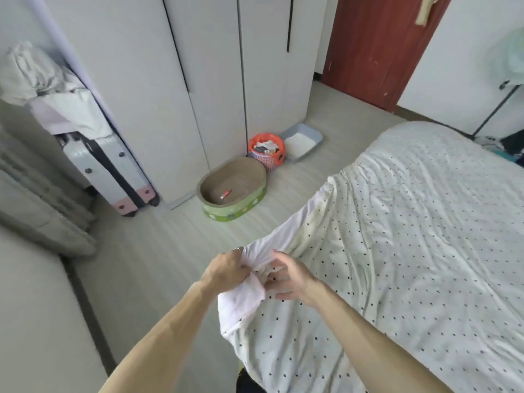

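A white sheet with small black dots covers the bed on the right. Along its near edge a plain white layer of fabric is bunched up and lifted off the mattress corner. My left hand grips this bunched white fabric from the left, fingers curled into it. My right hand is at the same bunch from the right, its fingers bent around a fold; the fingertips are partly hidden in the cloth.
On the floor by the white wardrobe sit a green oval cat scratcher bed, a pink bin with an orange bag and a grey litter tray. A suitcase leans at left. A red-brown door stands behind.
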Demonstrator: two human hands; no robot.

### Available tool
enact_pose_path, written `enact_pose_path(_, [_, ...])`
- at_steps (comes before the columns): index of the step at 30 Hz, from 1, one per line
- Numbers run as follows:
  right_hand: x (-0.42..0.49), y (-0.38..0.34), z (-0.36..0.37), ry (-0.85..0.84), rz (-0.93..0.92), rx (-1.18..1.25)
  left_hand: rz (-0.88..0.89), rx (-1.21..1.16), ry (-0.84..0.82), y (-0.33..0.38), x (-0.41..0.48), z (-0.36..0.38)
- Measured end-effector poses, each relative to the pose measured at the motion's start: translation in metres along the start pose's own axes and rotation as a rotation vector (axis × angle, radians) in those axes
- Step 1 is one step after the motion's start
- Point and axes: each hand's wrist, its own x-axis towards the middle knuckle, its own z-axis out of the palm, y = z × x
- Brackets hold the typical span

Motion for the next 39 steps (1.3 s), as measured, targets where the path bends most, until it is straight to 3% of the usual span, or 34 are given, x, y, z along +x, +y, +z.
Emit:
enact_pose_path(4, [0.076,-0.028,0.006,0.282,0.069,0.039,0.04,-0.053,-0.139,-0.041,0.046,-0.002])
enact_pose_path(6, [0.111,-0.036,0.02,0.216,0.102,-0.003,-0.008,-0.064,-0.213,-0.071,0.067,-0.004])
enact_pose_path(9, [0.14,-0.044,0.047,-0.067,0.17,-0.184,-0.163,0.032,-0.361,-0.109,0.096,-0.007])
enact_pose_path(11, [0.153,-0.052,0.056,-0.146,0.214,-0.315,-0.213,0.11,-0.446,-0.127,0.116,-0.013])
enact_pose_path(18, [0.188,-0.111,0.044,0.093,0.267,-0.333,-0.111,0.143,-0.404,-0.127,0.225,-0.102])
enact_pose_path(24, [0.176,-0.182,0.03,0.425,0.101,-0.387,0.228,0.14,-0.413,-0.065,0.295,-0.177])
enact_pose_path(29, [0.135,-0.246,0.0,0.661,-0.04,-0.275,0.472,0.089,-0.403,0.03,0.332,-0.216])
enact_pose_path(34, [0.089,-0.275,-0.049,0.874,-0.193,-0.17,0.65,0.118,-0.404,0.131,0.348,-0.226])
enact_pose_path(39, [0.075,-0.271,-0.103,0.986,-0.238,-0.155,0.713,0.106,-0.459,0.2,0.365,-0.213])
